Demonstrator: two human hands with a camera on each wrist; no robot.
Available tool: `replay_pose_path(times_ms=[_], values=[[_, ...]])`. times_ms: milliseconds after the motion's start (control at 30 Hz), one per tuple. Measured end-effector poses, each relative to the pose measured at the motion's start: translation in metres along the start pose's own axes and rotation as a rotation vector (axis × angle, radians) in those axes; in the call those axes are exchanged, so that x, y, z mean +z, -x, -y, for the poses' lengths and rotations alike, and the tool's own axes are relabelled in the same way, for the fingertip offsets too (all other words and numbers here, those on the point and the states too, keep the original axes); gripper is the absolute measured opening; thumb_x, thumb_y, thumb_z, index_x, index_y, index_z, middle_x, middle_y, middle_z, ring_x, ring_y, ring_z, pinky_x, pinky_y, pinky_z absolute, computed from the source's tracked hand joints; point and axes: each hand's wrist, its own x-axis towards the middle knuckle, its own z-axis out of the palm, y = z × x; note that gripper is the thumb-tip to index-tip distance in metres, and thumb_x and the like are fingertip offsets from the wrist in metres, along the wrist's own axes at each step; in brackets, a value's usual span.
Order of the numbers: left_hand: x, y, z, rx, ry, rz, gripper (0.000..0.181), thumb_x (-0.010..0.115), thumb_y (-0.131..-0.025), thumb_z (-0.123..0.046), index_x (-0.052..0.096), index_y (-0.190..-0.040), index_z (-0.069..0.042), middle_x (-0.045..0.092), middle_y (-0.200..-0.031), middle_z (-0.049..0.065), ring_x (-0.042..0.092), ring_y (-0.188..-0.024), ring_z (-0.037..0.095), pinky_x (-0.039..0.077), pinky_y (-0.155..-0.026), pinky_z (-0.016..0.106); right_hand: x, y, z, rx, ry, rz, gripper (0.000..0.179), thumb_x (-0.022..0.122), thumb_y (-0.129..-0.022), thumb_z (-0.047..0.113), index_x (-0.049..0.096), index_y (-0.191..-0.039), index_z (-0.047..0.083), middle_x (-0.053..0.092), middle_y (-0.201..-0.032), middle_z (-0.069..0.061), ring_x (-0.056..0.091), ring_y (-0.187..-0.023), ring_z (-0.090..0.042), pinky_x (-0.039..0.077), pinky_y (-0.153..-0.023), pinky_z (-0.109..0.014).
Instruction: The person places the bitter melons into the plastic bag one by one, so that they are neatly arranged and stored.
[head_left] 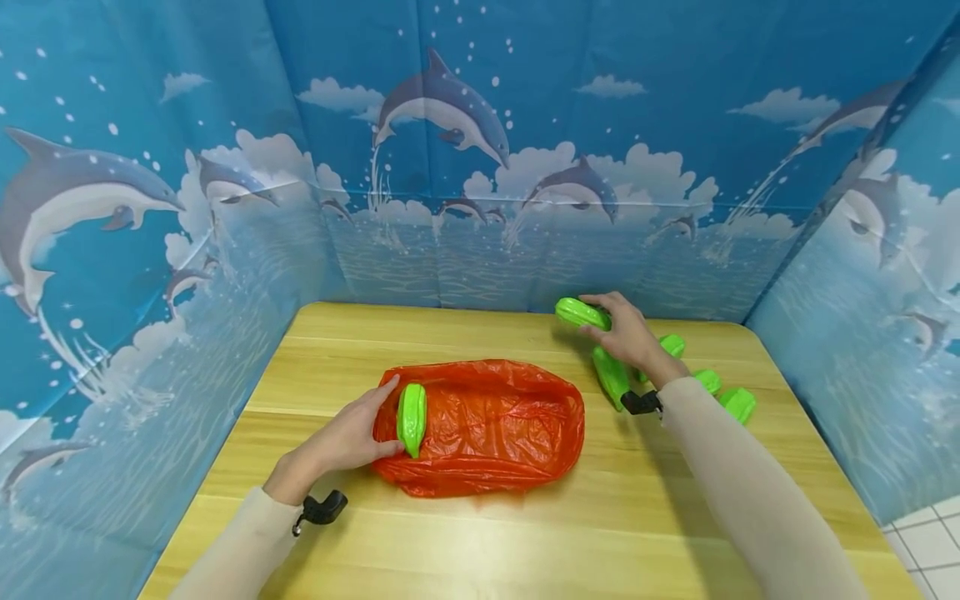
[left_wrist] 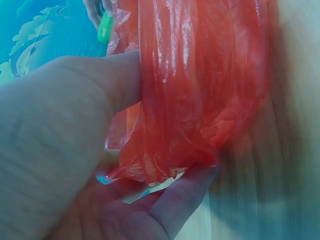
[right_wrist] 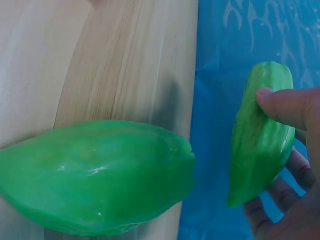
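Observation:
An opened-out red plastic bag (head_left: 480,477) lies on the table. My left hand (head_left: 351,432) grips its left end, thumb and fingers spread apart along the plastic. Between those fingertips, inside the bag, rests a ridged green model fruit (head_left: 412,419) with a pointed end. Over the table's far edge my right hand (head_left: 628,333) pinches another ridged green model fruit (right_wrist: 261,135), its thumb across the side. Below that hand a third green fruit (right_wrist: 95,175) lies on the table. In the left wrist view, red plastic hides part of my left hand.
Several more green fruits (head_left: 738,405) lie right of the bag, partly behind my right forearm. The wooden table (head_left: 337,342) has dolphin-printed sheeting (head_left: 480,258) around its back and sides. White floor tiles (head_left: 926,542) show at lower right.

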Motion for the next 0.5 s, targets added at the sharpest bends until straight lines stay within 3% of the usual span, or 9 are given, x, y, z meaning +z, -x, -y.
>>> replay_pose_path(times_ms=[500], values=[[0.003,-0.009,-0.001,0.019,0.014,0.009,0.111,0.093,-0.101,-0.030,0.027,-0.184,0.000,0.041,-0.185,0.030,0.044,-0.170,0.054,0.038,-0.140,0.069,-0.004,0.020,0.034,-0.069,0.044,0.043,0.062,0.076,-0.115,0.019,0.055,-0.173,0.006,0.055,-0.164,-0.029,0.058,-0.151,-0.054,0.048,-0.125,-0.078]])
